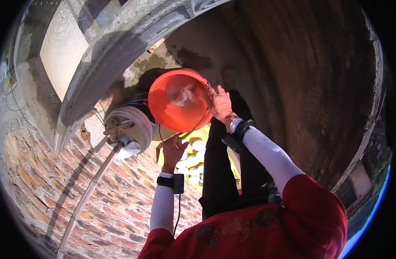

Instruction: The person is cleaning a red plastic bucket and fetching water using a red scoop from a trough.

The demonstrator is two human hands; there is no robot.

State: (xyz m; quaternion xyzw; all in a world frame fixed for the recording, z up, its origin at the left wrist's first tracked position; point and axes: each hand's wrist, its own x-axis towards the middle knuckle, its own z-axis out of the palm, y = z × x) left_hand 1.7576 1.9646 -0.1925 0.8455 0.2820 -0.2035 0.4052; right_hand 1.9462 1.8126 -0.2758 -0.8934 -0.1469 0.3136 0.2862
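An orange-red plastic bucket (165,110) is tipped so that its open mouth faces me. Pale, glossy patches show at its bottom, and I cannot tell whether they are water. My right hand (220,102) grips the bucket's rim on the right side. Below the bucket, my left hand (174,150) has its fingers curled at the thin bail handle (189,131), which looks green along part of its length. Both forearms wear white sleeves and dark strapped devices.
Left of the bucket stands a whitish pail (146,129) with a wooden-handled tool (118,128) on it. A jointed pole (84,200) runs along the brick wall (120,207). White round items lie on something yellow (202,133) near my legs. A concrete ledge (120,55) curves overhead.
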